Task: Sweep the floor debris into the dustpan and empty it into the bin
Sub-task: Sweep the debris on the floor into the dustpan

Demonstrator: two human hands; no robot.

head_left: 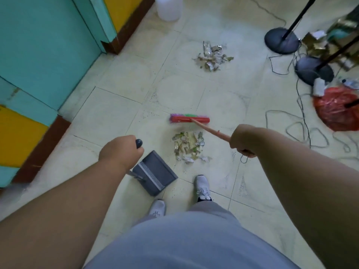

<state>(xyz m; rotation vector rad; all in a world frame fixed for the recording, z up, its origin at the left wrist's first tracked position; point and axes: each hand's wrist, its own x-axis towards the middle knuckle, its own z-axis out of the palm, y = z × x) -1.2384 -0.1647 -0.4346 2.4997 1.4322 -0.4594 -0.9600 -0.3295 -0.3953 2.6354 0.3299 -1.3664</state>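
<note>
Left hand [120,150] of mine grips the dustpan handle [139,143], the grey dustpan [155,172] resting on the tiled floor [120,113] just beside a debris pile [189,147]; beyond it the red broom head [189,119]; my right hand [245,140] clasps its handle [210,132]; no legible writing.

You stood in a home-like room used for recording: pale tiled floor [120,113], teal-and-yellow wall [48,55], stand bases [281,41], loose cables [303,131].
</note>
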